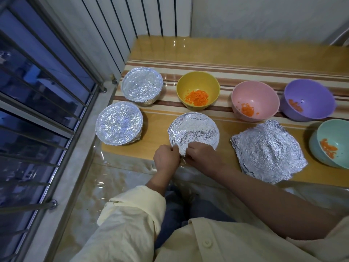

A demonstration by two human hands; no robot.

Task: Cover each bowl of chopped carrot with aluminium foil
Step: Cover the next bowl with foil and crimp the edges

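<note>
A foil-covered bowl (194, 130) stands at the table's near edge. My left hand (166, 158) and my right hand (203, 155) pinch the foil at its near rim, close together. Two bowls wrapped in foil stand at the left, one at the back (142, 86) and one nearer (119, 122). Open bowls hold chopped carrot: yellow (198, 89), pink (255, 100), purple (309, 100) and teal (330, 142). A stack of crumpled foil sheets (268, 150) lies to the right of my hands.
The striped table (245, 59) carries a glossy plastic sheet that hangs over its near edge. A barred window (43, 103) is at the left, a ribbed white panel (132, 21) behind the table. My lap is just below the table edge.
</note>
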